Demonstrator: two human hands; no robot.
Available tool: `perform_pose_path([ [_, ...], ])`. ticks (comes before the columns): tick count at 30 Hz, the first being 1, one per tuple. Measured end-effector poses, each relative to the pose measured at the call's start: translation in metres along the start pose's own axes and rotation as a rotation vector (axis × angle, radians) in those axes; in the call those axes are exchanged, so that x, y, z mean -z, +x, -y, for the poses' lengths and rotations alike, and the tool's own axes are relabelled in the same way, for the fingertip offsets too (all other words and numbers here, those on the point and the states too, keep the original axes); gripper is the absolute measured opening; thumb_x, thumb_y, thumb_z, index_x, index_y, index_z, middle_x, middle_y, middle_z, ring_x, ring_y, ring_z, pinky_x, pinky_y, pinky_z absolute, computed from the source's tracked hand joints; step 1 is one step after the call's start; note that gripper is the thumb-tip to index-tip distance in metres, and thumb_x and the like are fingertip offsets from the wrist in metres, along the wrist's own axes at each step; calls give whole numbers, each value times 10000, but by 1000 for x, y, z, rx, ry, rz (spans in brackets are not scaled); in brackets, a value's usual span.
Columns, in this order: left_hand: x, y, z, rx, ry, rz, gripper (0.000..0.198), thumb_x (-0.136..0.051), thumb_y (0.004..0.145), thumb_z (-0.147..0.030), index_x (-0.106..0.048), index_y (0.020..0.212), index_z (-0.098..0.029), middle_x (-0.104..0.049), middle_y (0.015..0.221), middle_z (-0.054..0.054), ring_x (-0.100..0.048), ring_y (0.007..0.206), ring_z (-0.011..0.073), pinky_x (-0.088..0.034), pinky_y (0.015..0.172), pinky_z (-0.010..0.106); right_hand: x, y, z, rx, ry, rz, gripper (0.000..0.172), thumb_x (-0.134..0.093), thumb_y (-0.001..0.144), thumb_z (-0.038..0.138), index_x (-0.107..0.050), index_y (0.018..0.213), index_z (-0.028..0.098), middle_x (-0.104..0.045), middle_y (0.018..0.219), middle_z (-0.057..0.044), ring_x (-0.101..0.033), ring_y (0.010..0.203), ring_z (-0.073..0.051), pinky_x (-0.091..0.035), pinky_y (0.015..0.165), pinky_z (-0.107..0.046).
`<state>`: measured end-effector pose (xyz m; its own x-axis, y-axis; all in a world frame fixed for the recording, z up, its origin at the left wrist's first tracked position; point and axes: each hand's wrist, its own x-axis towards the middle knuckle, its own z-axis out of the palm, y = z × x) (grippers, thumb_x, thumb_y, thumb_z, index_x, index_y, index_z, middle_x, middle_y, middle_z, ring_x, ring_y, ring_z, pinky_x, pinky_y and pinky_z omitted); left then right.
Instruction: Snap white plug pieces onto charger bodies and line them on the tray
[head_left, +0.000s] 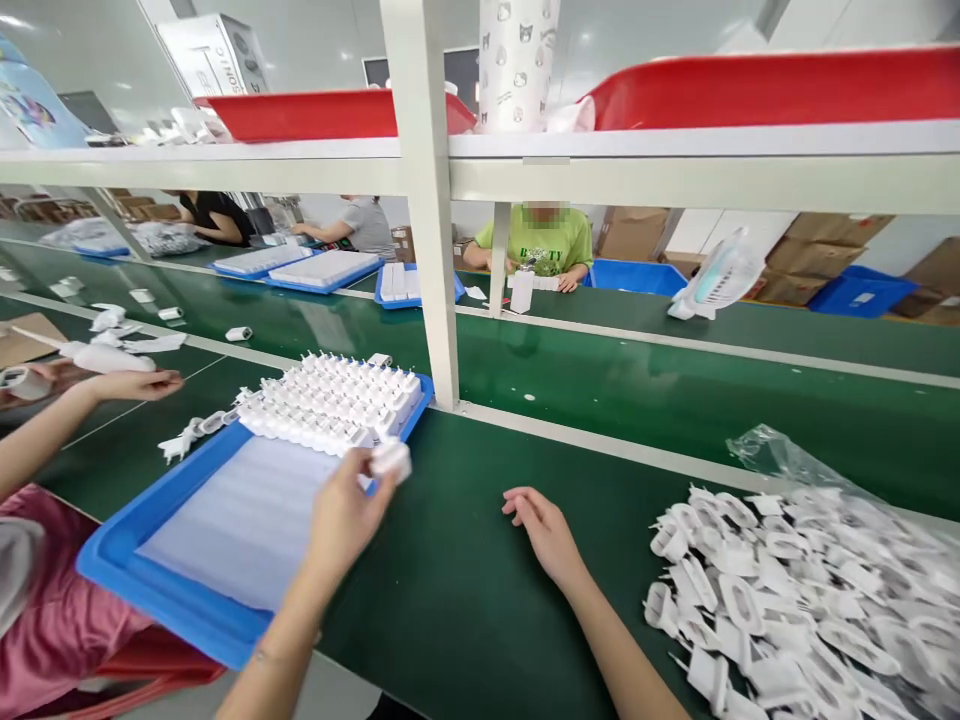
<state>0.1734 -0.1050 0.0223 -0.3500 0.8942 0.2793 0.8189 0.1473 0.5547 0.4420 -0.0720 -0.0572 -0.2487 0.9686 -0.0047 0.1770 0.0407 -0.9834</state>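
Left hand pinches white piece; tray left of it part-filled, rows beyond hand, near portion without. Right hand relaxed, grasping nothing; loose pile to its right.

The green bench carries a blue tray and white parts.

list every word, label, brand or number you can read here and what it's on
"SONIC", apparently, sideways on the white carton, upper left; smaller print unreadable.
"B...TY" on the green shirt; middle letters unclear.
Clear package with teal print: too blurred.
Blue bin, far right: its label is too small.
White piece in the left hand: no readable text.
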Motion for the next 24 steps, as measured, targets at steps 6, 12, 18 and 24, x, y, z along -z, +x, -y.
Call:
perform_pose_path([
  [6, 1, 31, 74, 92, 318, 125, 284, -524, 754, -452, -404, 847, -212, -603, 792, 44, -611, 714, 230, -393, 567, 267, 6, -1, 0, -13, 21, 59, 407, -393, 890, 522, -649, 876, 206, -655, 858, -53, -584, 759, -187, -444, 705, -296],
  [12, -22, 36, 68, 20, 459, 72, 319, -422, 831, -533, -362, 820, -220, -597, 802, 38, -589, 626, 210, -321, 503, 253, 16, 6, -8, -23, 161, 60, 442, -412, 876, 547, -663, 844, 186, -649, 825, -59, -579, 718, -175, -454, 707, -304],
  [18, -24, 36, 64, 137, 330, 55, 355, -449, 807, -571, -378, 870, -229, -605, 688, 5, -609, 600, 221, -339, 498, 253, 17, 7, -9, -40, 208, 57, 475, -426, 858, 583, -677, 817, 181, -657, 821, -70, -589, 722, -188, -471, 714, -325],
  [24, -28, 40, 66, 307, -201, 143, 454, -575, 710, -581, -337, 894, -241, -673, 715, -19, -626, 612, 190, -451, 581, 278, 20, 5, -3, -49, 271, 60, 448, -470, 838, 586, -675, 832, 187, -659, 832, -64, -589, 712, -175, -470, 732, -326],
])
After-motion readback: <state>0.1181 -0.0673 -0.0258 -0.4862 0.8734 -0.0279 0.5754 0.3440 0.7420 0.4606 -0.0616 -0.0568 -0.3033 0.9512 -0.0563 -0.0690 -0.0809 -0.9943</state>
